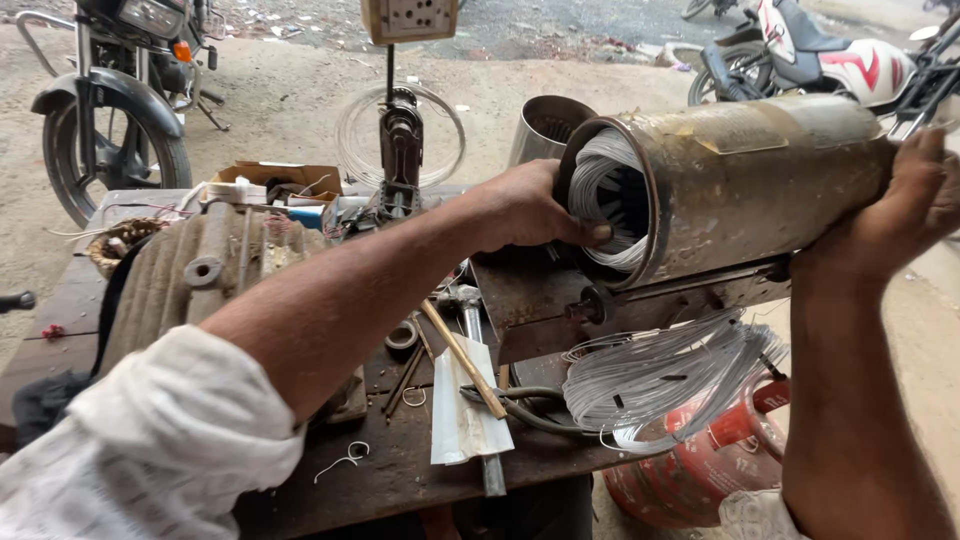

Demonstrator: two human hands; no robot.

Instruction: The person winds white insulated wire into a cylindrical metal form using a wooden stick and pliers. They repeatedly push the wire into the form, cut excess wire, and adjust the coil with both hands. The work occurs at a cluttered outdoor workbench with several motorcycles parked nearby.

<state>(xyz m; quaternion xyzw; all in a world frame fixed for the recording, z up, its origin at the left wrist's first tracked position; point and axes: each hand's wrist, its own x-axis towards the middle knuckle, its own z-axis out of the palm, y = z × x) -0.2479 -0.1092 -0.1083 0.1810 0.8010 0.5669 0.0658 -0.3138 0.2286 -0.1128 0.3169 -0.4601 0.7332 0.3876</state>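
Note:
A worn metal motor cylinder (740, 180) lies on its side on a rusty stand (530, 300). White wire windings (610, 195) fill its open left end. My left hand (525, 210) reaches over the bench, its fingers pressed on those windings at the cylinder's mouth. On the far right my right hand (915, 205) grips the cylinder's other end. A loose coil of white wire (660, 375) hangs below the stand.
The dark wooden bench (400, 470) carries a ribbed grey motor casing (190, 280), a hammer (470, 350), white paper, a cardboard box (275, 180) and a wire winder (400, 140). A red gas cylinder (700, 460) stands below. Motorcycles are parked at back left (120, 90) and back right (810, 55).

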